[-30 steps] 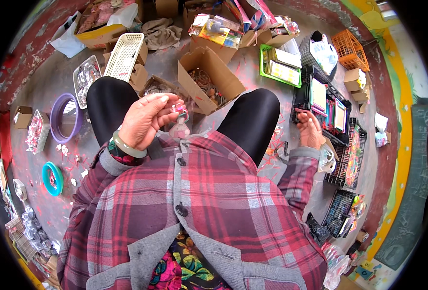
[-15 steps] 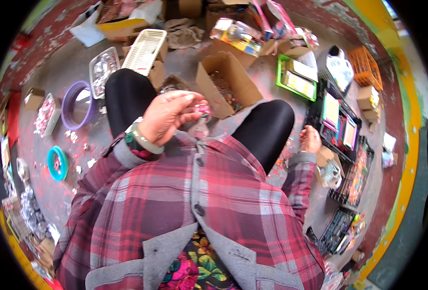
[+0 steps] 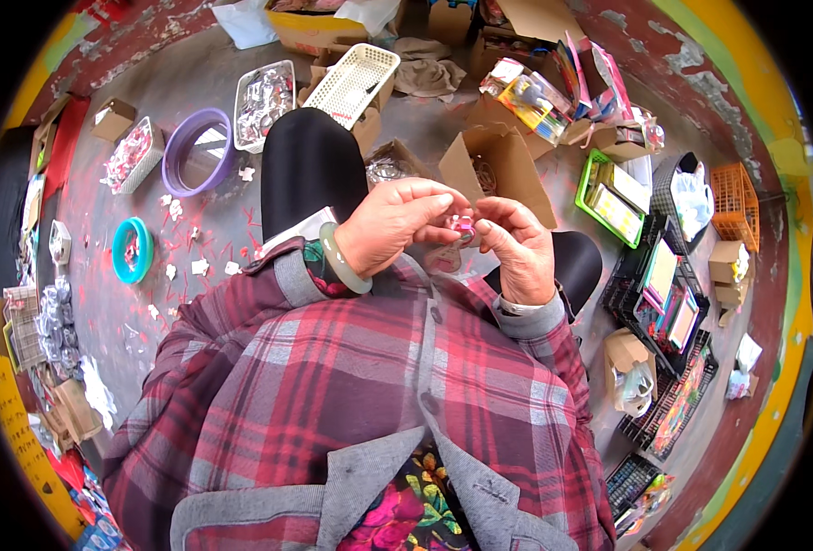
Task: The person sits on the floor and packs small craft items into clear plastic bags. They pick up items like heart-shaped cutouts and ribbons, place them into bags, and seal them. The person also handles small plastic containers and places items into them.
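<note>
My left hand (image 3: 390, 228) and my right hand (image 3: 520, 250) meet in front of my lap, both closed at the fingertips. Pinched between them is a small shiny pink piece (image 3: 462, 225), too small to name for certain. Below it lies a pale, see-through thing (image 3: 443, 258), perhaps a bag, partly hidden by my fingers. Just beyond my hands stands an open cardboard box (image 3: 523, 176) with loose items inside. Left of it, a smaller box (image 3: 392, 165) holds shiny clear-looking pieces.
To the left are a purple tub (image 3: 168, 163), a teal bowl (image 3: 118, 262) and a white basket of pink pieces (image 3: 153, 151). White scraps dot the floor. On the right stand a green tray (image 3: 597, 213), black crates (image 3: 695, 303) and an orange crate (image 3: 735, 207).
My right hand has come up from beside the crates to join the left at the pink piece. The view has shifted, so the surroundings sit further right.
</note>
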Motion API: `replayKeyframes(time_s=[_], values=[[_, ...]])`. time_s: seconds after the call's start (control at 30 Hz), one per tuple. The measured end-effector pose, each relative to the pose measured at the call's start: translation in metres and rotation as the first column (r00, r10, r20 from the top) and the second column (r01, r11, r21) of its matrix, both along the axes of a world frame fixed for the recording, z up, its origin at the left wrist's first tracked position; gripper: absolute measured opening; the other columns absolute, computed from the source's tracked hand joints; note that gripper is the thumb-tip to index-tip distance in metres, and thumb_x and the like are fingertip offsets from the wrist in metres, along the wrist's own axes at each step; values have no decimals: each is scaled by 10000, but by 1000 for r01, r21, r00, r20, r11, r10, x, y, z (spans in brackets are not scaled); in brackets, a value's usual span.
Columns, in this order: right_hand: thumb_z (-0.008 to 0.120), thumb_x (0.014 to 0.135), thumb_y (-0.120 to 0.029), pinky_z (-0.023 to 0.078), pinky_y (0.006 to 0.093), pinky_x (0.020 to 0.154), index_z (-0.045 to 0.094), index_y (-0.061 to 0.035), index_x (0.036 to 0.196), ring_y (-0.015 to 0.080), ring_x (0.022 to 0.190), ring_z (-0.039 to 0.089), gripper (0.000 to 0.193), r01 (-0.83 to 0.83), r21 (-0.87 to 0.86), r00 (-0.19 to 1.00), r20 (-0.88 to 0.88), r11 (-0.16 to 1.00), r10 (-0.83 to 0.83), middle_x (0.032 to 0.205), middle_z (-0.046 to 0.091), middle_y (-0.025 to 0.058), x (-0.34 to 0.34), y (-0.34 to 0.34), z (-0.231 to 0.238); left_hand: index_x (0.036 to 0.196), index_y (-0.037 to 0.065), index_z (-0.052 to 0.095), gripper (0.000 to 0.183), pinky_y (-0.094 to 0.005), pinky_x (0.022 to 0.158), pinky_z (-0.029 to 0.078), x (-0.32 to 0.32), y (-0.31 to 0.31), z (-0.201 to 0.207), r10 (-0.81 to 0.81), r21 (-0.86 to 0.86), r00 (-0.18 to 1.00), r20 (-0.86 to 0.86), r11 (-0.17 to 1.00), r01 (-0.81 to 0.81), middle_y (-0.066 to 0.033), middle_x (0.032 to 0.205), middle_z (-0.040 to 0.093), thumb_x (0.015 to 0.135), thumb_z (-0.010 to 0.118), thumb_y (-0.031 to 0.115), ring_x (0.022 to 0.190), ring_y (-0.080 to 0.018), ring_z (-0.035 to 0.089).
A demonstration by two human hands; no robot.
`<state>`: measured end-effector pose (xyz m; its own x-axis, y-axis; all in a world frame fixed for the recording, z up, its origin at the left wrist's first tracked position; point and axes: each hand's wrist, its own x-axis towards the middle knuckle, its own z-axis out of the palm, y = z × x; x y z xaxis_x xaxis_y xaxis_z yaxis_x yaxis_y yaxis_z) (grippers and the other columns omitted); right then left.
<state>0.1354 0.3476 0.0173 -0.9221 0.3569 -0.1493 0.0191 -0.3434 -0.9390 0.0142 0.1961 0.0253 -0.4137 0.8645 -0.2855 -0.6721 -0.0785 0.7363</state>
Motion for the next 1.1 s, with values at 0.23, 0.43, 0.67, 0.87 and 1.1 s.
replayKeyframes(time_s=[0.23, 0.43, 0.67, 0.87, 1.1], values=[[623, 809, -50, 404, 189, 575, 650, 13, 887, 73, 706, 535, 104, 86, 184, 995, -56, 979, -77, 875, 615, 50, 0, -3, -7, 1027, -23, 575, 198, -212, 730, 514, 2, 3, -1, -25, -42, 999, -36, 999, 23, -79, 967, 605, 847, 572, 62, 866, -125, 599], [622, 808, -35, 401, 181, 561, 643, 16, 906, 65, 667, 527, 113, 98, 183, 995, -44, 978, -92, 832, 618, 34, 2, -5, -10, 990, -20, 610, 178, -181, 657, 512, 0, 2, -4, -33, -92, 999, -23, 995, 31, -70, 900, 631, 853, 572, 86, 789, -99, 609], [607, 809, -9, 407, 184, 562, 640, 20, 922, 68, 652, 531, 121, 149, 116, 988, -68, 982, -142, 807, 621, 43, 1, -10, -4, 999, -40, 612, 199, -192, 688, 525, 0, 2, -12, -19, -87, 1000, -6, 996, 18, -102, 929, 635, 850, 575, 87, 791, -124, 622], [581, 810, 19, 413, 196, 565, 638, 29, 942, 84, 641, 536, 145, 133, 112, 989, -75, 985, -126, 805, 619, 54, 4, -8, -7, 1003, -55, 602, 202, -206, 725, 529, -1, 1, -10, -38, -76, 998, 49, 996, 42, -118, 945, 630, 853, 567, 75, 836, -149, 625], [546, 818, 35, 418, 209, 583, 636, 42, 928, 106, 673, 546, 142, 91, 152, 985, -158, 984, -67, 801, 610, 77, 4, -5, -7, 1041, -61, 578, 214, -234, 803, 517, -7, -1, -9, -87, -37, 980, 177, 995, 95, -137, 980, 620, 858, 540, 43, 904, -176, 616]])
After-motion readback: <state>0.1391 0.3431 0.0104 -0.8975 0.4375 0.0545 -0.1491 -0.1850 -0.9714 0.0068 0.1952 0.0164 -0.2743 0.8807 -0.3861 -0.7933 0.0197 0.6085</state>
